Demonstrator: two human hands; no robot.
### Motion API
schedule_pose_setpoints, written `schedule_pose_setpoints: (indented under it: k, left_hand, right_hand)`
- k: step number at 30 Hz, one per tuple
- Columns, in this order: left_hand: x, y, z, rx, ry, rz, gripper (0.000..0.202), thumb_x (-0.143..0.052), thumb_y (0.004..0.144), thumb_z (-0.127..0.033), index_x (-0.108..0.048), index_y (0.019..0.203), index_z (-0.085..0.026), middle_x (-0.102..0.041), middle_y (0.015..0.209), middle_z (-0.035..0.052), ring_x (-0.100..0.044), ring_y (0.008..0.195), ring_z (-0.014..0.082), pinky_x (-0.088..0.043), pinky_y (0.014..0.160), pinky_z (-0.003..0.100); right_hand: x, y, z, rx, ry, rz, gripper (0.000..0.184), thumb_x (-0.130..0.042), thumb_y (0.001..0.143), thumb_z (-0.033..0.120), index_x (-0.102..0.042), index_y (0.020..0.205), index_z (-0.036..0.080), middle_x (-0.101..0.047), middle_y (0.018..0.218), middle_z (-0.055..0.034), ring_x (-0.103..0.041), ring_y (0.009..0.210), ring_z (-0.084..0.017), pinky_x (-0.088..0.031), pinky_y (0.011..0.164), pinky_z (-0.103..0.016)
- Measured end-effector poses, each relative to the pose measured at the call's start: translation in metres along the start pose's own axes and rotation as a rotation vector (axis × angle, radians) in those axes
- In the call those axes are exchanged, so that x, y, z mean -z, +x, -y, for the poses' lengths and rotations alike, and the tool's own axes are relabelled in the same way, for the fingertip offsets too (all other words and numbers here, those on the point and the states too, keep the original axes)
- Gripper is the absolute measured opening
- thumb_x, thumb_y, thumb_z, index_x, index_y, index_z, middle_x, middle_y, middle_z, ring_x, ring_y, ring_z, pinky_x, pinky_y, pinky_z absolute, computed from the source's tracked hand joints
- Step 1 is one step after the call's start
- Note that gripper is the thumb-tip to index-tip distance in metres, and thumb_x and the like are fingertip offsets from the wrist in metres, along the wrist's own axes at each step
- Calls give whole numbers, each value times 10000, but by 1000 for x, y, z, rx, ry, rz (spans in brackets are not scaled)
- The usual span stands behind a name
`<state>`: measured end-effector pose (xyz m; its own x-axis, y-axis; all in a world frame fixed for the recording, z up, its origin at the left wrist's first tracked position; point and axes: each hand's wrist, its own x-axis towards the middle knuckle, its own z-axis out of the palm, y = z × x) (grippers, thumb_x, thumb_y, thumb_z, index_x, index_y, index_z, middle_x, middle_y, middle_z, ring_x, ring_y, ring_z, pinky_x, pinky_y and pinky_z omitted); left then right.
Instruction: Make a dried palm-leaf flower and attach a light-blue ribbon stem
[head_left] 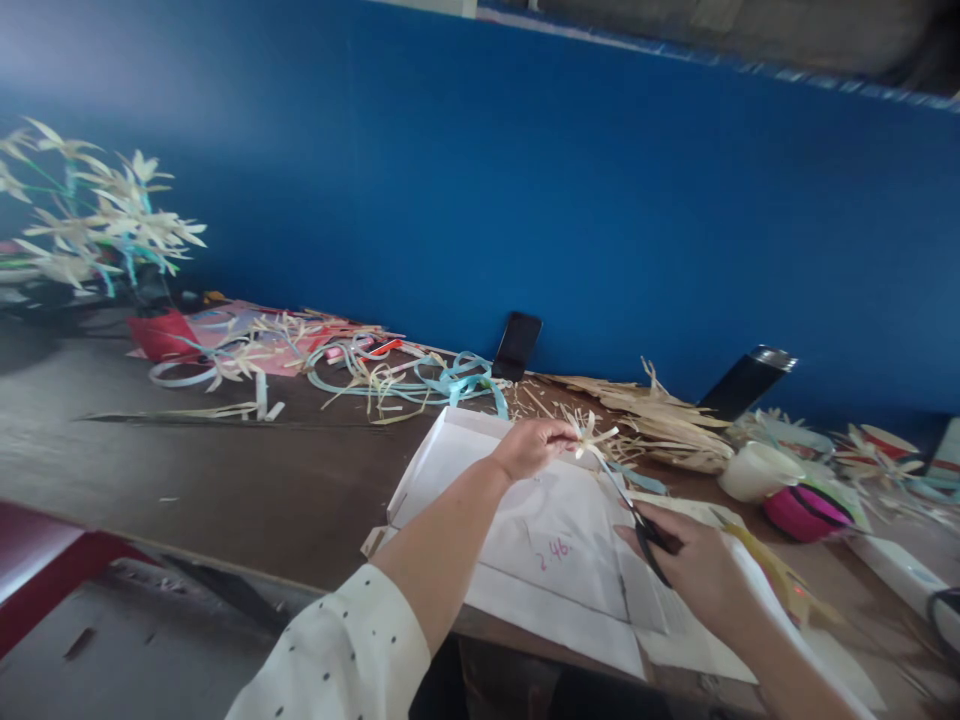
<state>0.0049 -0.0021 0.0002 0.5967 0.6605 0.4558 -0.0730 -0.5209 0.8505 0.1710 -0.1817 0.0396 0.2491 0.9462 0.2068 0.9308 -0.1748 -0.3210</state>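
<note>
Left hand [531, 448] is pinching a pale strip flower [588, 440]; right hand [697, 562] is gripping black-handled scissors [643, 532] pointing toward 11 o'clock. Steadying the flower is probably helping accuracy.

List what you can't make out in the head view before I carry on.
All in the head view:
Pale flower, gripped part: covered by the left hand.
Scissors, handles: partly covered by the right hand.
Yellow tool, details: blurred.
Flower arrangement, far side: cut off by the left edge.
Black bottle, base: hidden behind dried husks.
</note>
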Motion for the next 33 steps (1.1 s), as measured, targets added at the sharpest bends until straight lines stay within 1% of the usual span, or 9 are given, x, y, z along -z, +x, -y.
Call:
schedule_pose_setpoints:
  k: [5,14,18,22,27,33]
  left_hand:
    - [0,0,-1,15,2,-2,158,-565,776,-177,-673,891,-168,-700,873,9,-624,793,104,-453,753,178]
    - [0,-1,-2,-30,22,-5,161,-558,775,-166,-677,883,-156,-697,862,17,-620,793,104,-451,735,171]
    - [2,-2,-7,-2,48,0,167,-562,777,-181,-681,894,-167,-699,872,13,-618,811,110,-450,752,178]
    - [2,-3,-10,15,55,3,172,-560,778,-183,-684,897,-170,-700,890,12,-617,810,110,-448,762,178]
    - [3,-3,-10,13,32,2,179,-555,780,-181,-682,904,-162,-699,877,16,-617,796,109,-449,744,175]
    - [2,-2,-5,10,3,7,185,-557,778,-179,-683,910,-153,-700,891,30,-622,800,116,-451,751,186]
  right_hand:
    - [0,2,1,1,-13,-5,405,-554,728,580,-697,980,297,-705,968,8,-658,869,-239,-506,705,-293]
    - [-6,2,-6,8,-29,-11,422,-538,739,587,-683,1020,307,-689,1027,7,-643,924,-239,-497,744,-296]
    - [-9,3,-8,23,-92,-39,402,-518,761,562,-674,1039,318,-682,1048,12,-641,927,-231,-489,759,-298]
    - [-11,3,-5,24,-200,-56,383,-477,795,515,-657,1078,331,-674,1069,17,-650,877,-212,-487,717,-286]
    - [-6,2,5,11,-334,-93,366,-486,793,510,-657,1078,358,-679,1053,25,-661,777,-197,-478,616,-271]
    - [-6,0,4,34,-381,-111,346,-478,810,483,-657,1080,361,-684,1038,31,-659,730,-181,-467,578,-259]
